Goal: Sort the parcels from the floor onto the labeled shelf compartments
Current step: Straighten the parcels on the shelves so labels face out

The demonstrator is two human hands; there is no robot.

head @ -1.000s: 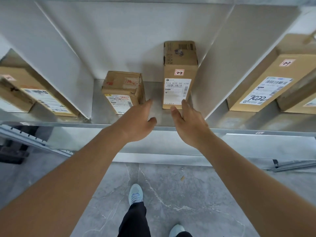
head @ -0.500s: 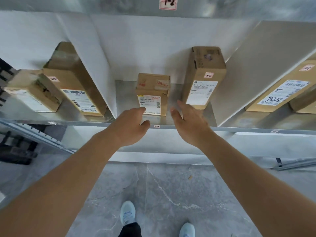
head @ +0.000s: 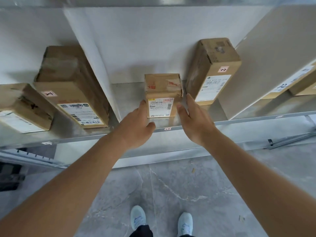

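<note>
I work down from the shelf (head: 196,126), a metal ledge split by white dividers into compartments, each tagged on its front lip. The middle compartment carries a small 2-2 tag (head: 167,128), and the tall parcel (head: 212,71) standing at its right side wears a matching 2-2 sticker, so I judge this bay correct for what I am handling. The neighbouring bay to my left holds a long parcel (head: 71,86) marked 2-1.

The small parcel (head: 162,95) stands upright on the shelf, label facing me, just beside the tall one with a narrow gap between. To finish this step well, I would square it with flat palms, push it a little deeper so it sits clear of the lip, and keep its label outward without nudging its tall neighbour.

My left hand (head: 136,120) lies open, fingers straight, fingertips touching the parcel's left edge. My right hand (head: 193,118) is also spread, fingers extended along the parcel's right side, in the gap; whether they press the cardboard I cannot tell. Neither grip clamps anything: both are apart, bracketing the small parcel.
</note>
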